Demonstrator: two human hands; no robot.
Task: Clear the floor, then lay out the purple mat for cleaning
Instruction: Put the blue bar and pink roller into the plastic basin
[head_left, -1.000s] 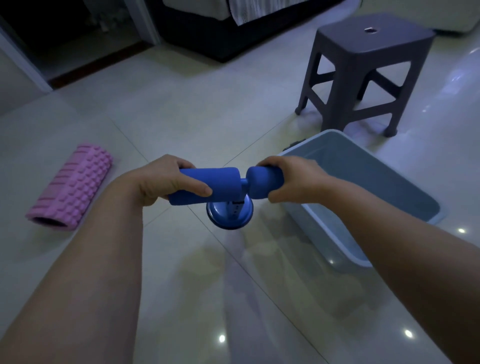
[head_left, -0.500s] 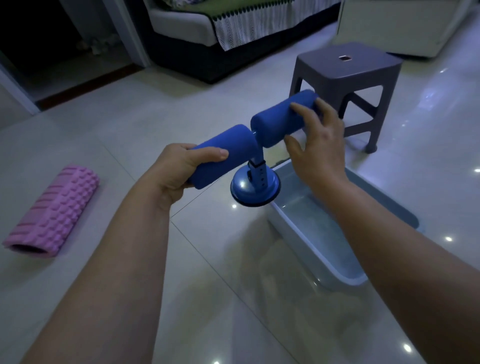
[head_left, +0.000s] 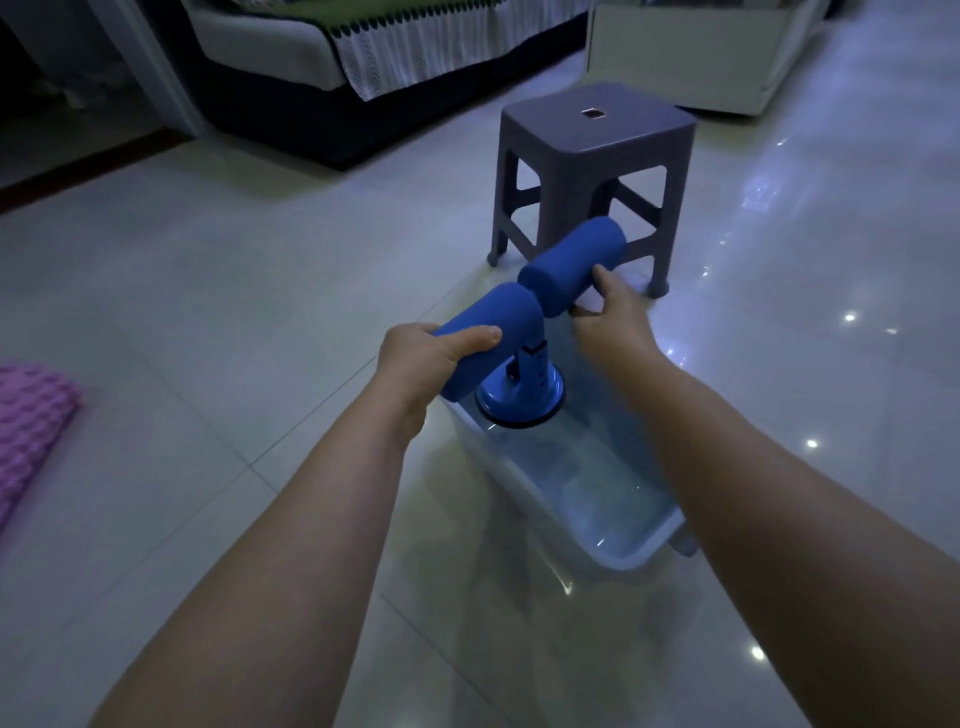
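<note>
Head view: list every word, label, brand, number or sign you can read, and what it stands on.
None can be read.
The blue sit-up bar, clear bin, grey stool and pink foam roller show no lettering; the dark marks on the bar's stem are too small to tell.

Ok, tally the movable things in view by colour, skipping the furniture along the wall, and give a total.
Blue: 1, the sit-up bar
Pale blue: 1, the tub
Pink: 1, the foam roller
Grey: 1, the stool
Total: 4
</note>
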